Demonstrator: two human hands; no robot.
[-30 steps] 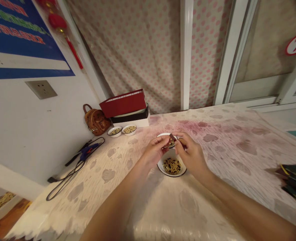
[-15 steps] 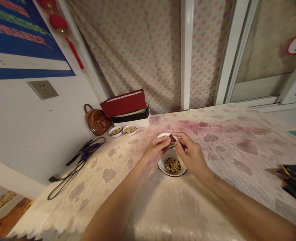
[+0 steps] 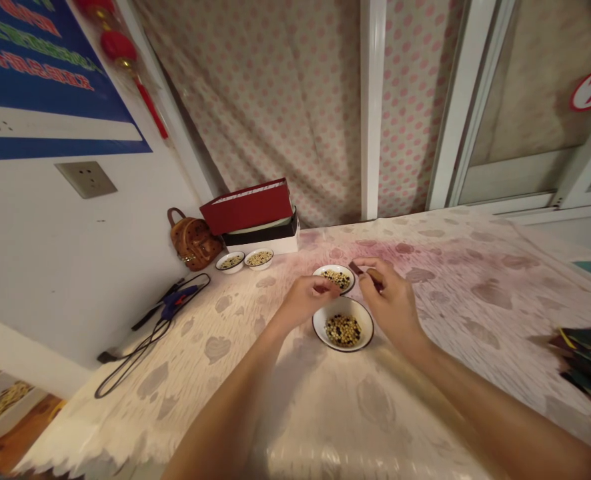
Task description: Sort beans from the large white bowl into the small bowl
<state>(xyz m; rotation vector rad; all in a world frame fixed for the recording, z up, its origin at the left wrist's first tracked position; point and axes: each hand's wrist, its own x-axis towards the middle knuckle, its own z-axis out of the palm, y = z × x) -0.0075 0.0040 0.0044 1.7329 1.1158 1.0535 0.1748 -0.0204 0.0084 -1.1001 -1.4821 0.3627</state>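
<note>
Two white dark-rimmed bowls of mixed pale and black beans stand one behind the other: a larger near bowl (image 3: 320, 333) and a smaller far bowl (image 3: 317, 271). My left hand (image 3: 304, 300) is over their left side, thumb and fingers pinched together; anything between the fingertips is hidden. To the right of the bowls, my right hand (image 3: 390, 297) grips a small dark-brown flat strip (image 3: 355, 268) between thumb and forefinger. The strip is above the table, near the far bowl's right rim, and its exact kind does not show.
Two more bean bowls, a left one (image 3: 230, 268) and a right one (image 3: 259, 265), stand before stacked boxes (image 3: 255, 208). A brown mini backpack (image 3: 195, 241) leans by the wall. A blue corded glue gun (image 3: 178, 303) lies at left, dark folded cloth (image 3: 590, 360) at right.
My hands have drawn apart: the left moved slightly left and down, the right to the right. The brown strip went with my right hand, leaving the left fingertips.
</note>
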